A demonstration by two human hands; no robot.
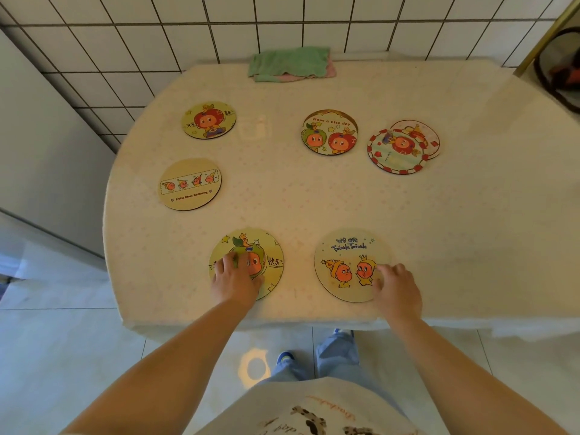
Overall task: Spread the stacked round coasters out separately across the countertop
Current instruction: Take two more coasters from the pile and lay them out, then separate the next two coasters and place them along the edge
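Across the middle of the frame lies a pale, speckled countertop [282, 199] with rounded corners, and flat round coasters printed with cartoon fruit figures are scattered over it. At lower centre the left hand [233, 279] lies palm down, fingers loosely spread, on a green-apple coaster [266, 249]. Just right of it, the right hand [397, 291] rests with curled fingertips on the right edge of a cream coaster lettered "we are Twinkle Twinkle" [342, 265]; whether it pinches the rim cannot be told. At left sit a tan coaster with a strip of small figures [190, 184] and, above it, a red-faced coaster [208, 119]. Upper right of centre is the "Have a nice day" coaster [329, 131], apparently with another disc's edge showing behind its top. Further right, a red-bordered coaster [397, 150] overlaps a pinkish one [423, 130]. A crumpled green cloth [290, 62] lies on a pink one by the white tiled wall [157, 42].
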